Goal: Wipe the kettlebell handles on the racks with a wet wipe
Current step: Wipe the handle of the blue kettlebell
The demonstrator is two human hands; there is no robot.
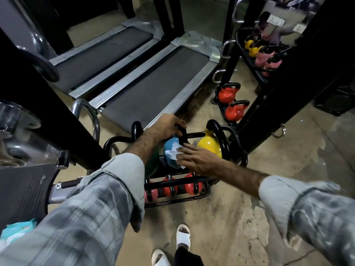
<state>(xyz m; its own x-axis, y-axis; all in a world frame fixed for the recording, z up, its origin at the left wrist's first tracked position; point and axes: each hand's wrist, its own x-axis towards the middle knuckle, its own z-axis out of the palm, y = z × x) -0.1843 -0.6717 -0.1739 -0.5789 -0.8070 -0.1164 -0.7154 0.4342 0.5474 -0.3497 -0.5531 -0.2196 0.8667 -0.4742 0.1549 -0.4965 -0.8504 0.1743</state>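
Gym floor, treadmills [153, 87] behind. Blue kettlebell [170, 148] on rack [192, 196]. Left hand [169, 124] grips handle [182, 136]. Right hand [194, 159], fingers flat, presses wet wipe [173, 152]. Best: rub all round handle.

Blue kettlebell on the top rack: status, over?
Left hand grips its black handle. Right hand presses white wet wipe on blue kettlebell. Yellow kettlebell close beside; nothing blocking.
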